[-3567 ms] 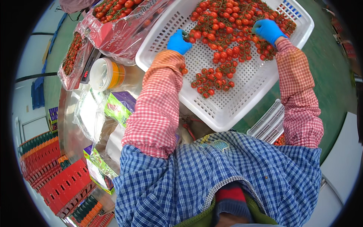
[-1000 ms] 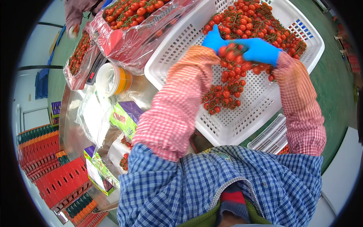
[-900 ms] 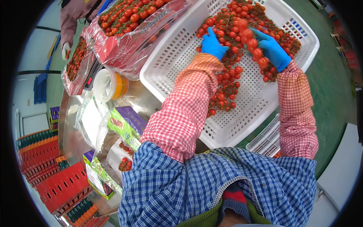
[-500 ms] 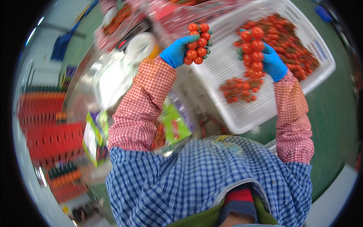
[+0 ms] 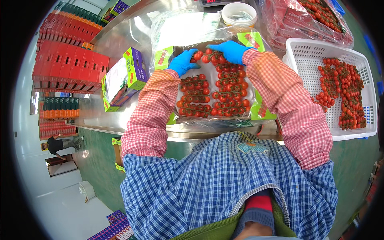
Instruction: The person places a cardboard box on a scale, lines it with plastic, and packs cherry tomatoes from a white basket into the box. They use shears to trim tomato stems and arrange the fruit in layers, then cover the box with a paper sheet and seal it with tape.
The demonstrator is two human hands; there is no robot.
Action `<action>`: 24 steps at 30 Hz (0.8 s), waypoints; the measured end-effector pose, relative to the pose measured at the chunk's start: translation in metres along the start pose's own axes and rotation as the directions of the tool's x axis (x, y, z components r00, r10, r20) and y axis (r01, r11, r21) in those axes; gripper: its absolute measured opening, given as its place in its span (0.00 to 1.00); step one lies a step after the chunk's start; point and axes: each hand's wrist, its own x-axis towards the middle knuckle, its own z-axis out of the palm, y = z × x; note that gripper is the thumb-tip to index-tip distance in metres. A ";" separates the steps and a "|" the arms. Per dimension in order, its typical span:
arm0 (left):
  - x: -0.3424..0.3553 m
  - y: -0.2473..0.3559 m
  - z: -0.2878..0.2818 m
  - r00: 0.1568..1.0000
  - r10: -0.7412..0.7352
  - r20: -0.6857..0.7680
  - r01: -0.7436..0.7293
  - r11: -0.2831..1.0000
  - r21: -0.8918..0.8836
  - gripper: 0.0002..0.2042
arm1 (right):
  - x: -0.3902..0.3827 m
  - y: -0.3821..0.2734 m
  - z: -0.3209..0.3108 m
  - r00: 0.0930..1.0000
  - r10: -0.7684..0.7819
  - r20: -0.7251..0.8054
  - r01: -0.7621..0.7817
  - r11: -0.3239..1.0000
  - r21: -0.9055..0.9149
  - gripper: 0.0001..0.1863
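Note:
In front of me an open green carton (image 5: 263, 107), lined with clear plastic, holds rows of cherry tomatoes on the vine (image 5: 230, 86). My left hand (image 5: 183, 64), in a blue glove, curls around a bunch of cherry tomatoes (image 5: 197, 55) at the far left of the carton. Over the far right part, my gloved right hand (image 5: 233, 52) is closed on another bunch of cherry tomatoes (image 5: 214, 58). Its fingertips are partly hidden. Both bunches are low at the far end of the rows, close to each other.
A white plastic crate (image 5: 372, 92) with more vine tomatoes stands at the right. Beyond the carton are a white tub (image 5: 240, 14) and a plastic-wrapped box of tomatoes (image 5: 280, 18). Left lies a purple-green carton (image 5: 136, 70) on the steel table (image 5: 120, 52); red boxes (image 5: 72, 62) are stacked farther off.
Both hands, each with a tomato bunch, have come from up beside and over the white crate to the lined carton. My view has turned left with them.

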 end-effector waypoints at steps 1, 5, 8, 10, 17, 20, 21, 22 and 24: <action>0.003 -0.003 0.012 1.000 -0.004 -0.011 0.005 0.990 0.138 0.33 | 0.007 0.007 0.007 0.999 -0.027 -0.046 0.019 0.984 -0.176 0.28; 0.026 -0.016 0.048 0.978 0.207 0.028 -0.208 0.947 0.245 0.29 | 0.011 0.048 0.026 0.994 0.088 -0.071 -0.113 0.754 -0.647 0.28; 0.043 -0.026 0.054 0.936 0.290 0.200 -0.324 0.931 0.167 0.25 | 0.003 0.082 0.033 0.996 0.093 -0.013 -0.083 0.797 -0.598 0.27; 0.047 -0.033 0.046 0.925 0.326 0.198 -0.358 0.920 0.161 0.27 | 0.007 0.087 0.040 0.992 0.119 -0.031 -0.120 0.870 -0.479 0.27; 0.044 -0.023 -0.018 0.982 0.186 0.031 -0.187 0.941 0.282 0.27 | -0.008 0.027 0.035 0.862 -0.410 -0.299 0.199 0.815 -0.544 0.21; 0.072 0.041 -0.032 0.950 0.286 -0.124 -0.285 0.958 0.026 0.18 | -0.100 0.063 -0.011 0.856 -0.184 -0.483 0.277 0.953 0.127 0.12; 0.083 0.068 -0.033 0.927 0.352 -0.128 -0.359 0.933 -0.033 0.18 | -0.131 0.087 -0.031 0.897 0.030 -0.442 0.103 0.956 0.275 0.14; 0.093 0.096 -0.030 0.899 0.416 -0.136 -0.429 0.898 -0.092 0.17 | -0.161 0.109 -0.051 0.881 0.221 -0.419 -0.101 0.952 0.289 0.16; 0.122 0.158 -0.014 0.814 0.567 -0.122 -0.580 0.786 -0.216 0.16 | -0.231 0.161 -0.082 0.696 0.443 -0.565 -0.472 0.875 0.104 0.17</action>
